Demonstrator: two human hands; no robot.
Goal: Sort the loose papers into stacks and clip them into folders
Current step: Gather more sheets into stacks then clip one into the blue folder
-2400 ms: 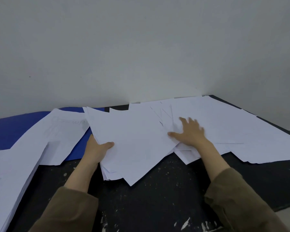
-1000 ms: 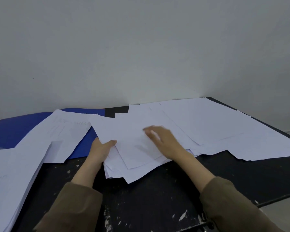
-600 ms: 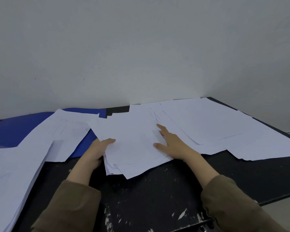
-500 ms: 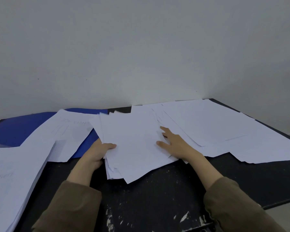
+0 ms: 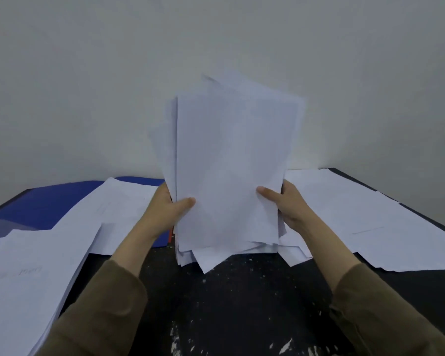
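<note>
A stack of white papers point(image 5: 229, 163) stands upright in the middle, its uneven lower edge close to or on the black table point(image 5: 242, 304). My left hand point(image 5: 165, 209) grips its left side, thumb on the front sheet. My right hand point(image 5: 285, 204) grips its right side the same way. More loose white sheets point(image 5: 370, 219) lie spread flat on the right. A blue folder point(image 5: 44, 204) lies at the back left, partly covered by sheets point(image 5: 118, 206).
A thick pile of white paper point(image 5: 23, 278) with faint writing fills the near left corner. A plain white wall rises right behind the table. The table's right edge point(image 5: 421, 217) runs diagonally past the spread sheets.
Both hands gathered the sheets that lay flat in the middle and raised them upright into one stack. The right hand moved from pressing on top to gripping the stack's right side.
</note>
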